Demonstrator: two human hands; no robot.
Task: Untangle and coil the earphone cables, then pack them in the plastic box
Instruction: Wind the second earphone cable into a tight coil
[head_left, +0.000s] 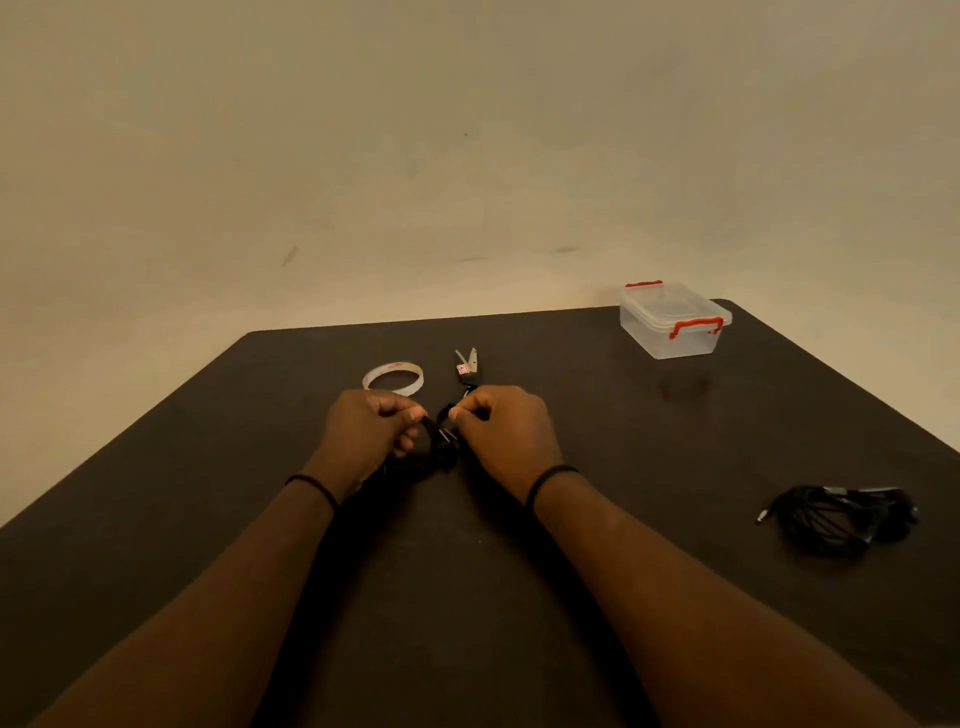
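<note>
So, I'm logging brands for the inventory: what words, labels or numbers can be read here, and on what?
None can be read.
Scissors: a small red and white label, too small and blurred to read.
Tape roll: faint reddish print on the inner side, too blurred to read.
Plastic box: no text visible.

Plain indoor room, kind undeterminable, dark desk (571, 597) standing against bare beige wall (467, 156), tape roll (393, 378) lying on it

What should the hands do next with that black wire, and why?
Probably keep winding: both the left hand and right hand pinch the black earphone cable, which looks only partly coiled, and the plastic box sits lidded, far off.
</note>
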